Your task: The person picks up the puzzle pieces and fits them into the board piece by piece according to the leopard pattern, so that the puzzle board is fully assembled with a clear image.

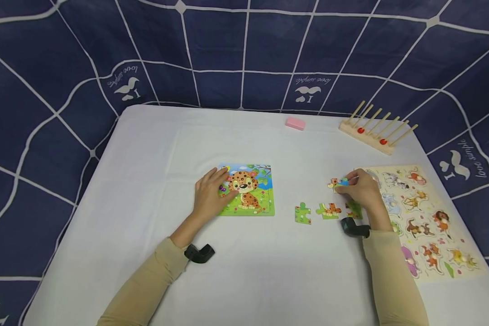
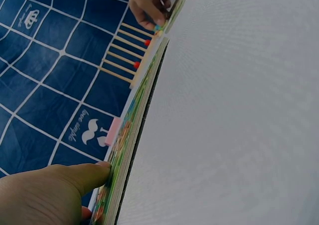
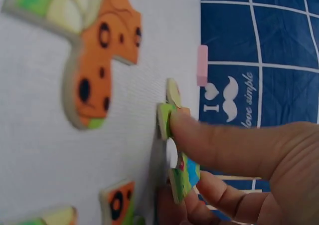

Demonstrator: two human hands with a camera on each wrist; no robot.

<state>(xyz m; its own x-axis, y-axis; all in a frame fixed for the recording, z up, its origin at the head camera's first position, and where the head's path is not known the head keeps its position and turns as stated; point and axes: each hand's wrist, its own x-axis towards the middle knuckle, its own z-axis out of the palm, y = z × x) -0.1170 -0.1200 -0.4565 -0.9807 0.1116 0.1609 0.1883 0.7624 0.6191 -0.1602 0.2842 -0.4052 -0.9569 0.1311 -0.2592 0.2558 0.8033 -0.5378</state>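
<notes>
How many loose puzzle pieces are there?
4 visible: a held piece pinched in the right hand, and a row of three on the table: left piece, middle piece, right piece, partly covered. More may be hidden under the hands.

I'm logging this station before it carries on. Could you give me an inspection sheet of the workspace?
Surface: white table, flat.
Job's things: leopard board; one puzzle piece in hand; three loose pieces lie to the board's right, the rightmost partly hidden.
Clutter: pink block and peg rack with two red beads at the far side; animal board at right.
Hands: left hand rests on the leopard board; right hand pinches the puzzle piece. Each wrist wears a black device.
Cables: nothing seen.
Surroundings: dark blue cloth with white lines, behind and at both sides.
</notes>
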